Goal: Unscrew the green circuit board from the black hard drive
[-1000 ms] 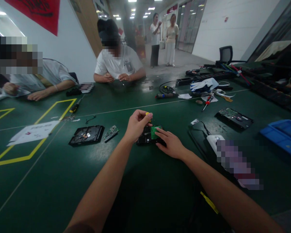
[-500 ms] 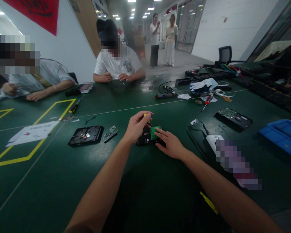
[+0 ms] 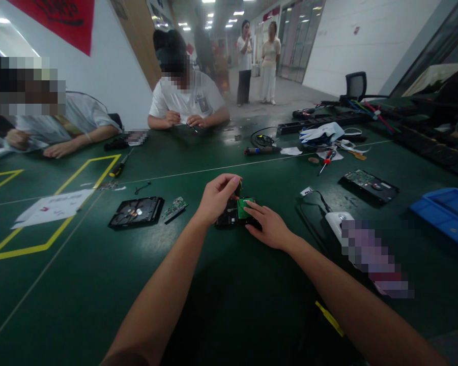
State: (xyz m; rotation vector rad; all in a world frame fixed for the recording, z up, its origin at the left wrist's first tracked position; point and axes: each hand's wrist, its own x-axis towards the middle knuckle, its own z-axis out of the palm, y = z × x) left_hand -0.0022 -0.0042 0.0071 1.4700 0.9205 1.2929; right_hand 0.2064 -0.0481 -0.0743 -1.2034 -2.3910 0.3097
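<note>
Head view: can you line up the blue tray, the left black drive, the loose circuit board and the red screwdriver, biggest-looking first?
1. Blue tray, partly cut off
2. Left black drive
3. Loose circuit board
4. Red screwdriver

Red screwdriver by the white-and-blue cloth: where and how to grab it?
Likely best by the red handle, from above on the near side, fingers closing across it. The screwdriver lies thick handle away from the wearer, thin shaft toward them; the cloth crowds the far side.
</note>
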